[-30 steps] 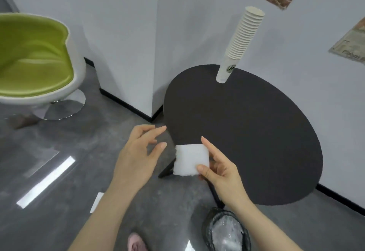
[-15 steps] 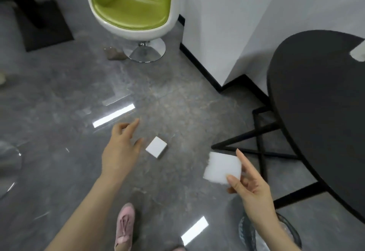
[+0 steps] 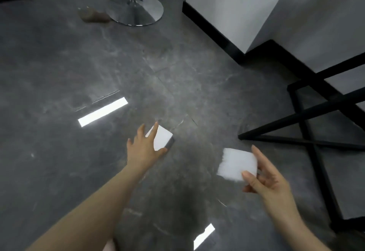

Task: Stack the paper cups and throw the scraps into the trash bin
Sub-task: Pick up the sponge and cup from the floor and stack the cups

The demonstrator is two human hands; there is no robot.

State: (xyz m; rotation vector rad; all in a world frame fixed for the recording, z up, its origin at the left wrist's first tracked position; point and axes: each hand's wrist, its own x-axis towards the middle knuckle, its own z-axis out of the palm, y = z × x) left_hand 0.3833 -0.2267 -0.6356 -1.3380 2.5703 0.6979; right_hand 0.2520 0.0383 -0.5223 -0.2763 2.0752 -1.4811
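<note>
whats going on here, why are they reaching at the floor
A person is picking up white scraps. The right hand pinches one white scrap between thumb and fingers. The left hand reaches down with fingers spread over a second white scrap on the floor, not yet gripping it. A chair base and black table legs stand nearby. No trash bin is in view.

The dark grey stone-look floor is polished and glossy, veined like marble, and it mirrors bright strips of light. The round chrome chair base is shiny metal with a mirror finish. The black table frame looks like matt painted metal bars. The white wall is smooth and matt, edged with a black skirting board. The white square paper scrap on the floor looks matt and flat. The white scrap pinched in the right hand looks soft and matt, with one fuzzy, torn-looking edge.
</note>
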